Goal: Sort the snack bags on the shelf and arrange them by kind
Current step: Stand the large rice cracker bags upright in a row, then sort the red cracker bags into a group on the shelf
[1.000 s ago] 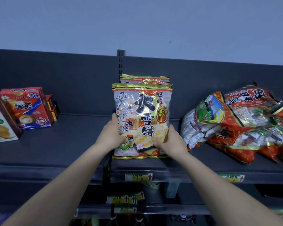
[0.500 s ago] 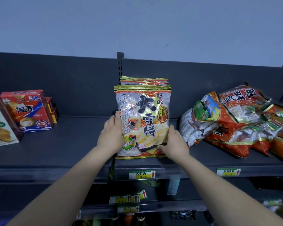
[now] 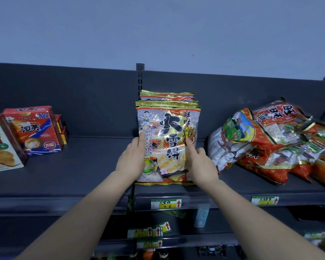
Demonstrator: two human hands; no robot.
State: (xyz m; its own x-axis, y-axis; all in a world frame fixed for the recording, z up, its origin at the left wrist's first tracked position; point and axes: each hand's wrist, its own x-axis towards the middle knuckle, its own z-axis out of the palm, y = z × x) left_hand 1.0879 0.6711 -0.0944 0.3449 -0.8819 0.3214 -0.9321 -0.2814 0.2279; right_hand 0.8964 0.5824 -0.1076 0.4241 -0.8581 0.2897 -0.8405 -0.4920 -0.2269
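Observation:
A silver-and-gold rice cracker bag (image 3: 169, 128) stands upright at the middle of the dark shelf (image 3: 86, 166), in front of several bags of the same kind (image 3: 167, 95). My left hand (image 3: 131, 160) lies against the bag's lower left edge with straight fingers pointing up. My right hand (image 3: 199, 164) touches the bag's lower right face, its index finger stretched upward and the thumb out to the side. To the right, a loose heap of red, white and orange snack bags (image 3: 270, 141) lies tumbled on the shelf.
Red snack boxes (image 3: 31, 130) and a white-fronted box (image 3: 0, 147) stand at the shelf's left end. A slotted upright post (image 3: 139, 77) rises behind the bags. Price tags (image 3: 166, 203) line the shelf's front edge, with lower shelves beneath.
The front bag has been pushed back against the ones behind it and stands straighter. Both hands have slid from its sides onto its front face, fingers straightening.

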